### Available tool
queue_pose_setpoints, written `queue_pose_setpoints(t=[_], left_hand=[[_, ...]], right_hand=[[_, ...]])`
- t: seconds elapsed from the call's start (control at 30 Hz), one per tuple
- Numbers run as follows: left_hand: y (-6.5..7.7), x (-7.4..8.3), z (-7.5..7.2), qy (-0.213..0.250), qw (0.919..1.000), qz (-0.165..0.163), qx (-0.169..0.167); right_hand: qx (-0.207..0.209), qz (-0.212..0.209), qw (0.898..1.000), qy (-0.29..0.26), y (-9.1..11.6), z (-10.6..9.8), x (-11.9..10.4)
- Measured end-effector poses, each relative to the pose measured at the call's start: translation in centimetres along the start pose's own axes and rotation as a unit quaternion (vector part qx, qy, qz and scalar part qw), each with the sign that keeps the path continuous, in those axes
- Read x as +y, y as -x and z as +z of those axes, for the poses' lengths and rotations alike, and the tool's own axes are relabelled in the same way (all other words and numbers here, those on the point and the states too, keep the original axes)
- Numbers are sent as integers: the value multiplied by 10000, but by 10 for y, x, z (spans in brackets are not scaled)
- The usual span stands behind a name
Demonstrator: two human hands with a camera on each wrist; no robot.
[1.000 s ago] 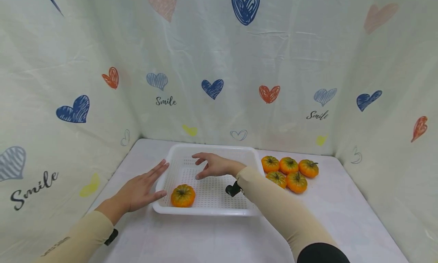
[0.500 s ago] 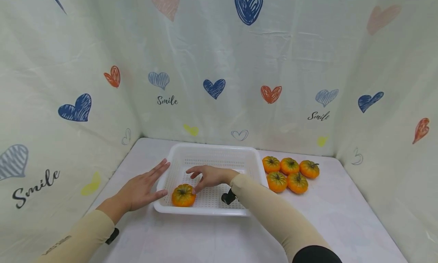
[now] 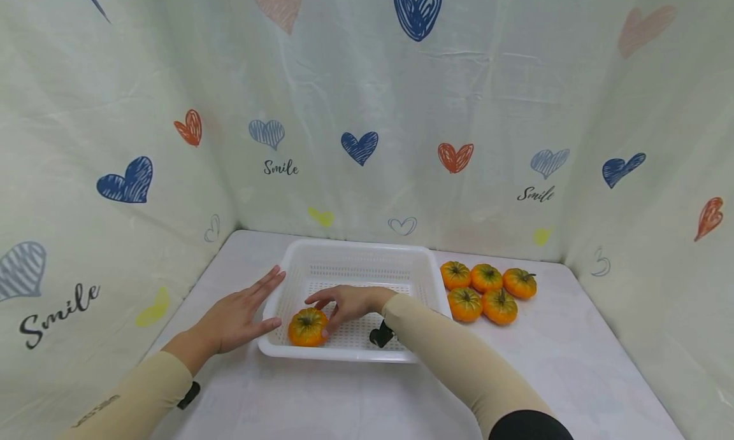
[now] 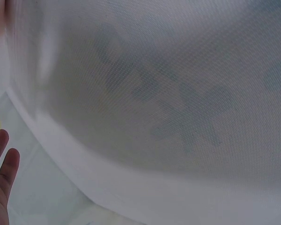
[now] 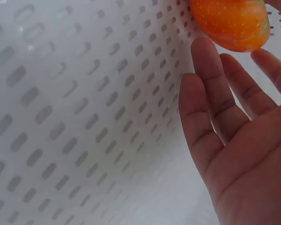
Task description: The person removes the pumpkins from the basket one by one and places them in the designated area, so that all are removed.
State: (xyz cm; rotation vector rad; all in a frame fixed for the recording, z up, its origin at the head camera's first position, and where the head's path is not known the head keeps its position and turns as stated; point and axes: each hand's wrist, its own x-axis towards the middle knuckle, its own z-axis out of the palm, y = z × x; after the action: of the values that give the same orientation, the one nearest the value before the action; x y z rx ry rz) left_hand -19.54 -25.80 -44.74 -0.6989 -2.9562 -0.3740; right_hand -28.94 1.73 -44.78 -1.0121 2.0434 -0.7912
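Note:
A small orange mini pumpkin (image 3: 308, 327) with a greenish top sits in the near left corner of a white perforated plastic basket (image 3: 338, 355). My right hand (image 3: 350, 303) reaches over it inside the basket, thumb at its right side and forefinger above its far side. In the right wrist view the right hand's fingers (image 5: 207, 70) are gently bent beside the pumpkin (image 5: 234, 23); firm contact cannot be made out. My left hand (image 3: 235, 316) lies against the basket's left rim with spread, straight fingers. The left wrist view shows only part of the left hand (image 4: 1, 176).
Several more mini pumpkins (image 3: 487, 278) stand grouped on the white table (image 3: 367, 402) just right of the basket. A hanging curtain (image 3: 401, 191) printed with hearts encloses the table at the back and both sides.
My right hand has come down from the basket's middle, leftward and nearer, to the pumpkin. The pumpkin and my left hand have stayed in place.

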Motion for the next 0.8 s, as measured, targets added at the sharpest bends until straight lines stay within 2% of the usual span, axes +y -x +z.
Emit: queue_pose_setpoints(t=[0.8], left_hand=[[0, 0, 0, -27, 10000, 47, 70]], right_hand=[[-252, -201, 9990, 323, -6, 6, -6]])
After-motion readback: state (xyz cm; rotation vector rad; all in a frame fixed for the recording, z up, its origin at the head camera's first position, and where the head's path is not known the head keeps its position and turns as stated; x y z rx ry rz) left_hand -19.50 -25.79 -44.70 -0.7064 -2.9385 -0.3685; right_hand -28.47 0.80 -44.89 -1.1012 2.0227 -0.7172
